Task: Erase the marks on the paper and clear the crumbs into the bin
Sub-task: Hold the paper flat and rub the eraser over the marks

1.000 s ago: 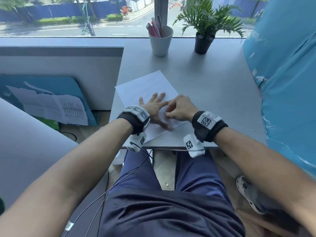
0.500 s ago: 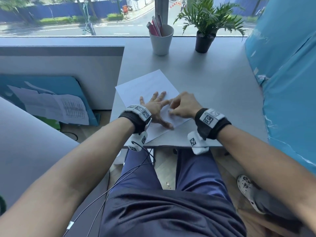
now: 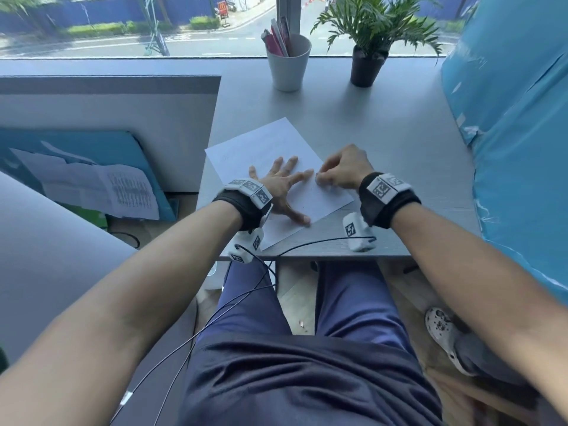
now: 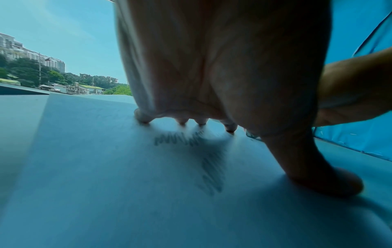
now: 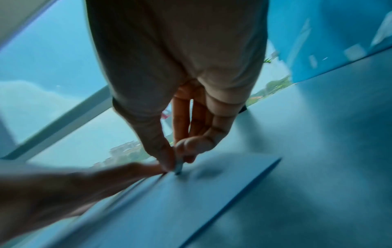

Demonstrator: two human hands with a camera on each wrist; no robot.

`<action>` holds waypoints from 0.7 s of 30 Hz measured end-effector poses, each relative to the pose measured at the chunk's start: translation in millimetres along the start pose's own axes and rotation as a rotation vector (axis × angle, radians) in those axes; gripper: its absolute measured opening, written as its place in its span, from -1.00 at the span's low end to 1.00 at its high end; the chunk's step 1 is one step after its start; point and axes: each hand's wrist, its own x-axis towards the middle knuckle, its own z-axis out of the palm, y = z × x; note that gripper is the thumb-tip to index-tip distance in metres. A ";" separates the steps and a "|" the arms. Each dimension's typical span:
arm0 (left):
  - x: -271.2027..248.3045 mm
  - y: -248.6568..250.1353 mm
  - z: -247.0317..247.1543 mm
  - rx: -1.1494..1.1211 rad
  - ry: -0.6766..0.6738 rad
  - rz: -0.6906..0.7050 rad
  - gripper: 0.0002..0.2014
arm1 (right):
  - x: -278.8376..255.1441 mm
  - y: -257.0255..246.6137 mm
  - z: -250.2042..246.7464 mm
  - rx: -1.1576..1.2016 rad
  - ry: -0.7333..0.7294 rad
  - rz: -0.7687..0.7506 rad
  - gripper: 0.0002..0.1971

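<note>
White paper [image 3: 267, 155] lies skewed on the grey tabletop [image 3: 384, 142], and the left hand [image 3: 281, 182] pins it flat with fingers spread and thumb pressed down near the sheet's near edge, much as it did a second ago. Grey pencil marks [image 4: 191, 151] show under that palm in the left wrist view, so the erasing is, by my reading, not finished. Further right, the right hand [image 3: 342, 170] has shifted away from the body and toward the paper's right edge since a second ago, which suggests a rubbing stroke in progress; its grip is closed, thumb and fingertips pinching a small eraser [image 5: 178, 166] whose tip touches the sheet beside the left index finger. That eraser is blurred in the right wrist view and hidden by the knuckles from the head camera, so its shape and colour are hard to tell. No crumbs can be made out on the paper, and no bin is in any view; both may simply be too small or out of frame.
</note>
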 end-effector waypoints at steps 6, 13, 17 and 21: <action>3.5 1.9 -3.1 0.008 -0.037 -0.008 0.29 | -7.9 -1.4 4.9 -0.059 -0.128 -0.059 -0.83; 3.7 1.7 -4.3 0.017 -0.035 -0.010 0.32 | -13.4 -2.7 7.0 -0.066 -0.200 -0.086 -0.87; 4.0 2.1 -4.0 0.012 -0.036 -0.014 0.30 | -3.4 1.4 -1.6 -0.013 -0.054 -0.007 -0.85; 3.2 1.8 -5.7 0.014 -0.043 -0.008 0.30 | -11.5 0.1 6.7 -0.059 -0.188 -0.089 -0.88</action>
